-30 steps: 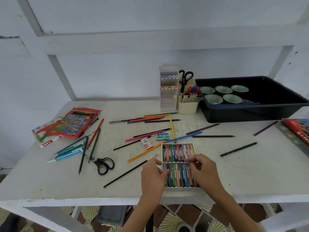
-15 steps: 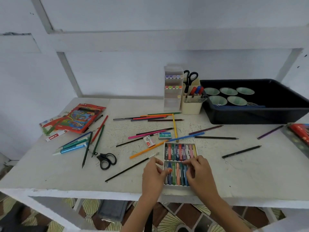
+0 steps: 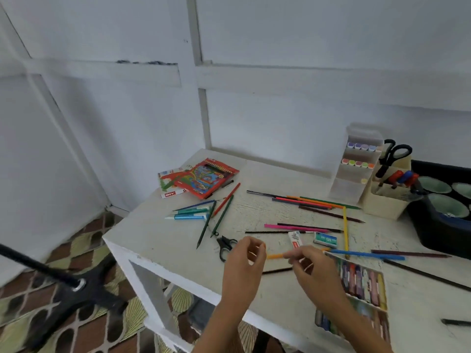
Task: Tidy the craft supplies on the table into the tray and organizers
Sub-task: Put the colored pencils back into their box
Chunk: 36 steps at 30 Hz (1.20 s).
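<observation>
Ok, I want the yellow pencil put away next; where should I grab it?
I'd pinch the yellow pencil mid-shaft from above: it lies flat, its far end meets the pencil pile and its near end crosses the blue pencil.

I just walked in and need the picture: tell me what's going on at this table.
A person is tidying craft supplies. The left hand and right hand hover with curled fingers over the near edge of the table, close to an orange pencil; blur hides whether either grips anything. An open crayon box lies beside the right hand. Loose pencils and scissors lie scattered, apart from the organizer and black tray at the far right.
</observation>
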Motion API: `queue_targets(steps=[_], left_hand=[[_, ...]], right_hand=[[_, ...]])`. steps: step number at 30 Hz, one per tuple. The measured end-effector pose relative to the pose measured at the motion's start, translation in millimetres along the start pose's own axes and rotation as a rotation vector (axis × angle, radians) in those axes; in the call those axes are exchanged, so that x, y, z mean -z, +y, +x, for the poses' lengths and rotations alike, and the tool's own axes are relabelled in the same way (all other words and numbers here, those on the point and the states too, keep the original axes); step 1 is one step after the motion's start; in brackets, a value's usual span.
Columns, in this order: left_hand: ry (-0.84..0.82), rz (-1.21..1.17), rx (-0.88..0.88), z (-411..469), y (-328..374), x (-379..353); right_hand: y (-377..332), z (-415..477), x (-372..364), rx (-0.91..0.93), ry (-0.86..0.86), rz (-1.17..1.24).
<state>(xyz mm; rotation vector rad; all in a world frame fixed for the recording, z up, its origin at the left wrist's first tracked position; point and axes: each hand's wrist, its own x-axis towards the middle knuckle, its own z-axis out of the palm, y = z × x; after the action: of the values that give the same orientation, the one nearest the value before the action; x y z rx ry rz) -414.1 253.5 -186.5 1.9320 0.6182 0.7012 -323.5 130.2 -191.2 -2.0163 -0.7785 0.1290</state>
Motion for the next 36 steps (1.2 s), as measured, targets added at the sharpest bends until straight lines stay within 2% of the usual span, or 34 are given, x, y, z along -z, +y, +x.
queue_targets(steps=[10,16,19,23,29,32,36], left_hand=[[0.125,0.048,0.034,103,-41,71],[0.213,0.145,0.069,174,-79,106],[0.237,0.179,0.097,213,-105,123],[0.162,0.298,0.155,262,-128,136],[0.003,0.425,0.141,304,-154,133],[0.019,0.437,0.109,311,-156,125],[0.068,0.351,0.032,314,-138,107]], right_hand=[[-38,93,-73,-0.079,-0.135,0.163],[-55,152,-119,-0.202,-0.170,0.218],[-56,184,-145,-0.323,-0.140,0.274],[-58,223,-178,-0.433,-0.038,0.303],[-68,254,-207,-0.456,0.059,0.278],[-66,258,-216,-0.456,0.081,0.304],[-62,265,-201,-0.436,0.213,0.342]])
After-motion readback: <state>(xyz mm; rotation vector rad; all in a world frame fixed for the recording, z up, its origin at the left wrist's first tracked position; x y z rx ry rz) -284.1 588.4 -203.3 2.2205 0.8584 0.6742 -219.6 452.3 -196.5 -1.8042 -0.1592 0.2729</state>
